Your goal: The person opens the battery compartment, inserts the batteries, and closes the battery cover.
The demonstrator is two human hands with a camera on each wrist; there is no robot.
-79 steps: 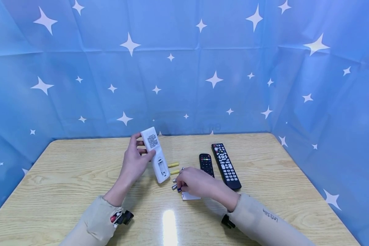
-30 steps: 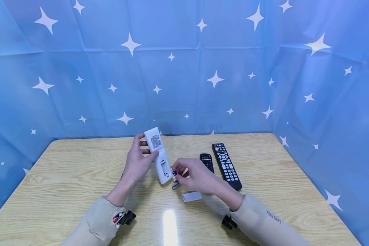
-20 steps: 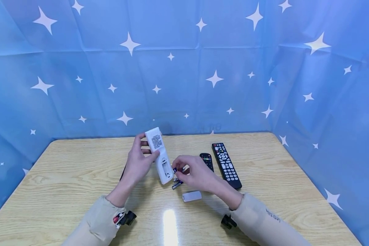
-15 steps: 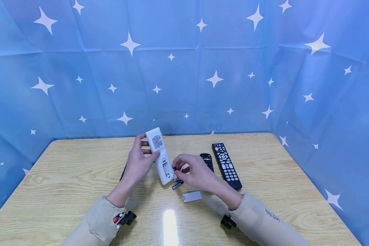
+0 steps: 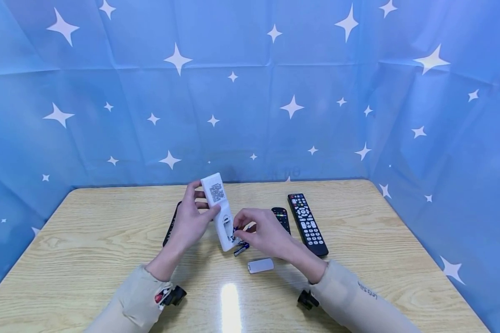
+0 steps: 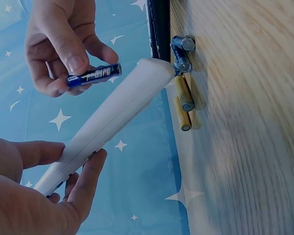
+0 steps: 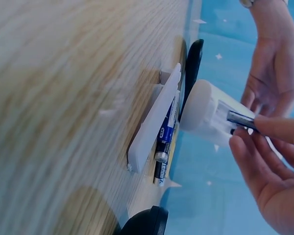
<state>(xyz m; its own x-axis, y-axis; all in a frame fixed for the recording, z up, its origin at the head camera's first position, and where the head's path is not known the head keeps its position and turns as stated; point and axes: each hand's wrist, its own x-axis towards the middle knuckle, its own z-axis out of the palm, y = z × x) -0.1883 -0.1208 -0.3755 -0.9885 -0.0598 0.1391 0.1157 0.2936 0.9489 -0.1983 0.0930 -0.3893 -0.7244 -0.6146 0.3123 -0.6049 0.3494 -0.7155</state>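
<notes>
A: What's the biggest thing there?

B: The blue backdrop (image 5: 250, 115) with white stars, rising behind and beside the pale wooden tabletop (image 5: 108, 231).

A: And reaching over that?

B: Two beige sleeves, a left (image 5: 125, 300) and a right (image 5: 358, 300). The left hand (image 5: 191, 219) grips a white remote (image 5: 225, 216) along its side, thumb on the back. The remote is tilted, with its printed label and uncovered battery compartment towards the head camera. The right hand (image 5: 260, 229) is at its lower end.

A: Any other remotes?

B: Three, all black. The long black remote (image 5: 307, 225) lies farthest right, buttons up. A partly hidden remote (image 5: 172, 225) shows behind the left wrist. A smaller black remote (image 5: 281, 218) lies beside the long one, its lower end covered by the right hand.

A: Smaller still?

B: A white cover (image 5: 260, 265) on the tabletop, nearer the person than the right hand. Then batteries: the right thumb and fingers pinch a blue battery (image 6: 94, 76) at the compartment; I can't tell whether it touches. Two dark batteries (image 6: 181, 58) and two yellow batteries (image 6: 183, 93) lie together on the tabletop.
</notes>
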